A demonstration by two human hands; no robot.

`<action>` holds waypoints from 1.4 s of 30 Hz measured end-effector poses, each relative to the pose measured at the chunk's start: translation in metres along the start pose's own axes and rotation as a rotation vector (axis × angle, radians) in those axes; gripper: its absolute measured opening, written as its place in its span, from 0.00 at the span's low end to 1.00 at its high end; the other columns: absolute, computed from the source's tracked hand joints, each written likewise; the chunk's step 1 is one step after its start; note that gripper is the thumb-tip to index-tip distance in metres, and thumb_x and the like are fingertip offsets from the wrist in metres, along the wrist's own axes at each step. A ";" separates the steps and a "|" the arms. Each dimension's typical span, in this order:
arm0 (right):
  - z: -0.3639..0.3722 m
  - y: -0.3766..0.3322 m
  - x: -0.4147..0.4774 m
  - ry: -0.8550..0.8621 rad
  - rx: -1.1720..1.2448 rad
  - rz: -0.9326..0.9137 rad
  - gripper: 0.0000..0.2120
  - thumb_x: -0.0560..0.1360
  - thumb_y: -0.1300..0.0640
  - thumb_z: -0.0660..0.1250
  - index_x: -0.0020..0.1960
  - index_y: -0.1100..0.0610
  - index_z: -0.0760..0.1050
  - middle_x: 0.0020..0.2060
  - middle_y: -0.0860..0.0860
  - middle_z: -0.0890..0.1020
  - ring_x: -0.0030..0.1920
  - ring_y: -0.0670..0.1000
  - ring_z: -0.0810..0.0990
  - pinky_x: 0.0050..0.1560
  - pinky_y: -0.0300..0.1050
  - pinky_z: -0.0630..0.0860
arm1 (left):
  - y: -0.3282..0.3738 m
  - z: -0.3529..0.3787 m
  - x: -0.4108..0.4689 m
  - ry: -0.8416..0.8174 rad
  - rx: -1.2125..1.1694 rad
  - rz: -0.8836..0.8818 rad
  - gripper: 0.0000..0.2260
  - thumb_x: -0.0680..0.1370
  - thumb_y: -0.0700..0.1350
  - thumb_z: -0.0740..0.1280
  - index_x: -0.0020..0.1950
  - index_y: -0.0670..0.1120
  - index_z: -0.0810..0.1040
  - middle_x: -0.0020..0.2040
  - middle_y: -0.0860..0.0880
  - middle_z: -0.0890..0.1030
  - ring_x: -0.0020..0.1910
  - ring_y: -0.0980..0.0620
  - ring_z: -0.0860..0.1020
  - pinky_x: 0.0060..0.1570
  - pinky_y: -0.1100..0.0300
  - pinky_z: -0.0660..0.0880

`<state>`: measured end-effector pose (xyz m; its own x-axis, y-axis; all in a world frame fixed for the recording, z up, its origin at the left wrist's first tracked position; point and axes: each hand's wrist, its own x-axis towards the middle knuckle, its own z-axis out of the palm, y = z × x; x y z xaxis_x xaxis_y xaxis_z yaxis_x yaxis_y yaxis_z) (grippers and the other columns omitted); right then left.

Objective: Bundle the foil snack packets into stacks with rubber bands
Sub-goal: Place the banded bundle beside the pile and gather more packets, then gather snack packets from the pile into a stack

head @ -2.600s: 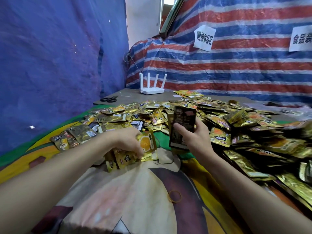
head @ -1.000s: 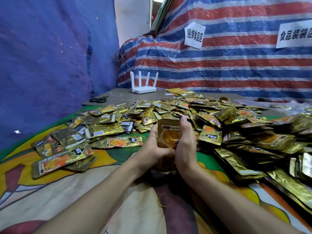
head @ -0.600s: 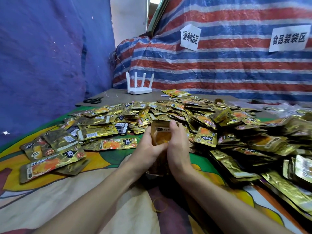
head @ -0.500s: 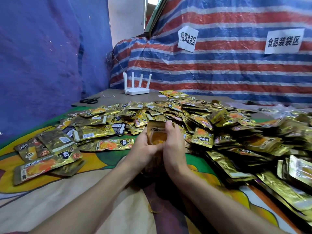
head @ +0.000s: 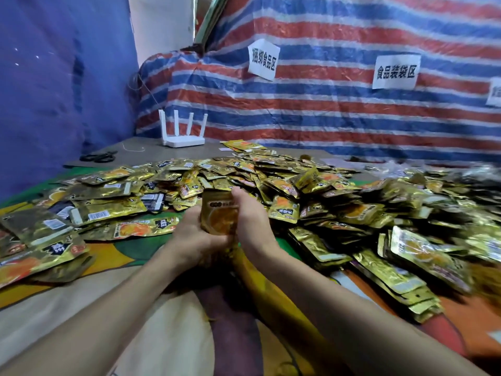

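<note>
Both hands are clenched on one stack of packets [head: 219, 213], and that double grip holds it upright just above the cloth [head: 81, 308]. The left hand [head: 193, 236] cups its lower left side. The right hand [head: 252, 221] wraps the right edge, with fingertips over the top. The stack's long axis runs up and down, its top edge tipped slightly away and its orange-printed face turned back toward the person. A dark band of writing crosses that face, too blurred to read, and I cannot count how many packets are pressed together in it.

Around the hands lie the loose packets [head: 311, 191], gold foil with orange pictures and black badges, far too many to count. They lie flat at every angle and are heaped thickest to the right.

Beyond them the bare surface [head: 151, 151] carries one white router [head: 183, 132] with four antennas standing up, and one pair of black scissors [head: 99, 157] to its left.

On the red, white and blue striped tarp [head: 339, 109] behind hang two whole paper signs. The left sign [head: 264, 59] reads 捆绑食品区 and the middle sign [head: 395, 71] reads 食品装袋区. A third sign [head: 494, 92] is cut off at the right edge. A plain blue tarp [head: 54, 90] covers the left wall.
</note>
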<state>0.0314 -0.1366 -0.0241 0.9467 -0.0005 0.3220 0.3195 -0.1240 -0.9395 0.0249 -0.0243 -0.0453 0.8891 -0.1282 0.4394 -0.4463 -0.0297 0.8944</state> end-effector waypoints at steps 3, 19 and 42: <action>-0.026 -0.004 -0.011 -0.043 -0.044 -0.071 0.21 0.75 0.39 0.59 0.50 0.55 0.79 0.45 0.49 0.83 0.45 0.41 0.80 0.48 0.38 0.74 | 0.012 0.003 -0.004 -0.006 0.099 0.107 0.24 0.52 0.55 0.73 0.45 0.48 0.79 0.39 0.48 0.82 0.37 0.56 0.78 0.40 0.63 0.74; -0.189 -0.018 -0.066 0.211 -0.503 -0.104 0.01 0.78 0.55 0.69 0.48 0.52 0.79 0.39 0.49 0.82 0.38 0.44 0.79 0.37 0.39 0.74 | 0.042 0.066 0.000 -0.220 0.089 0.103 0.25 0.59 0.36 0.82 0.54 0.37 0.79 0.47 0.38 0.85 0.46 0.38 0.84 0.49 0.46 0.81; -0.385 -0.007 -0.094 0.335 -1.177 0.442 0.12 0.68 0.67 0.68 0.47 0.53 0.82 0.43 0.53 0.83 0.44 0.54 0.82 0.45 0.47 0.80 | 0.071 0.114 -0.018 -0.355 0.066 0.122 0.22 0.61 0.39 0.79 0.53 0.35 0.81 0.46 0.40 0.86 0.47 0.40 0.85 0.53 0.42 0.80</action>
<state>-0.0754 -0.5176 -0.0031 0.8513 -0.4898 0.1879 -0.4037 -0.8404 -0.3615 -0.0345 -0.1371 0.0009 0.7439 -0.4695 0.4757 -0.5624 -0.0554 0.8250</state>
